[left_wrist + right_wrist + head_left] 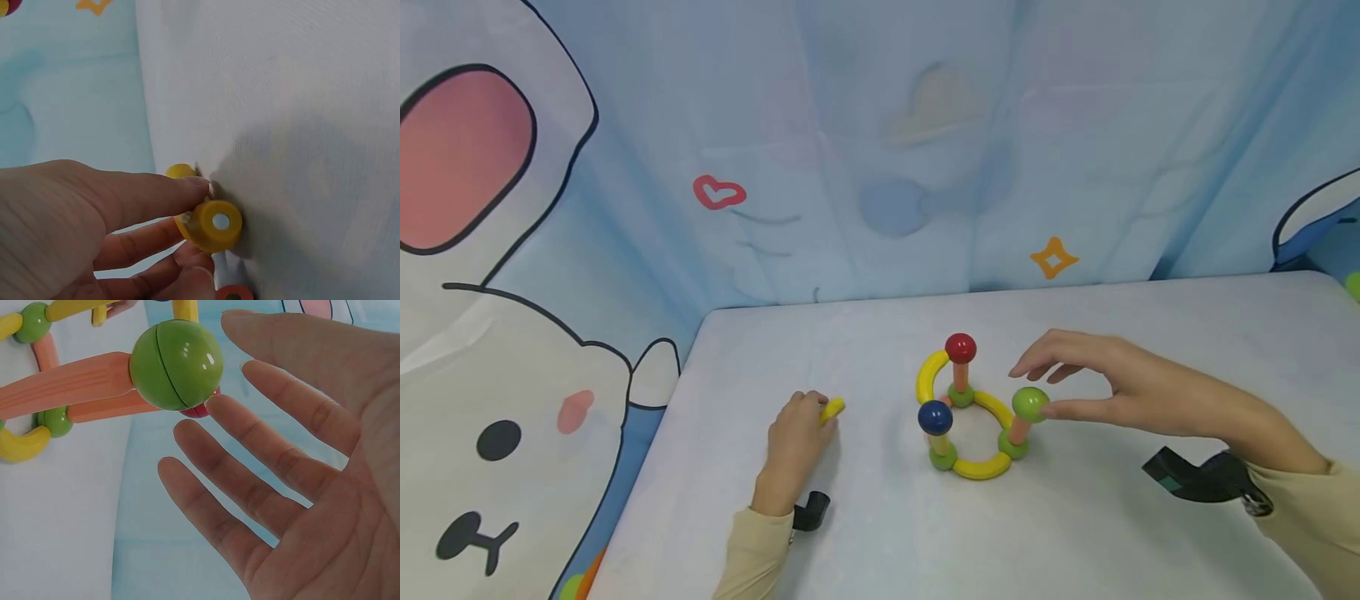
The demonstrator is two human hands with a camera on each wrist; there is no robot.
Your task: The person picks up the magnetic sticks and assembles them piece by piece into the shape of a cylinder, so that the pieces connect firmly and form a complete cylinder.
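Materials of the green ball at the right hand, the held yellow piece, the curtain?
Green ball: likely glossy plastic; sharp highlights, seam line.
Yellow piece: smooth, even-coloured, so probably plastic, maybe painted wood; pale disc in its end may be metal.
Curtain: matte fabric, by its soft folds.

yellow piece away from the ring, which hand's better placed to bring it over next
Probably the left hand: it already pinches the yellow piece. The right hand holds nothing and hovers near the green ball.
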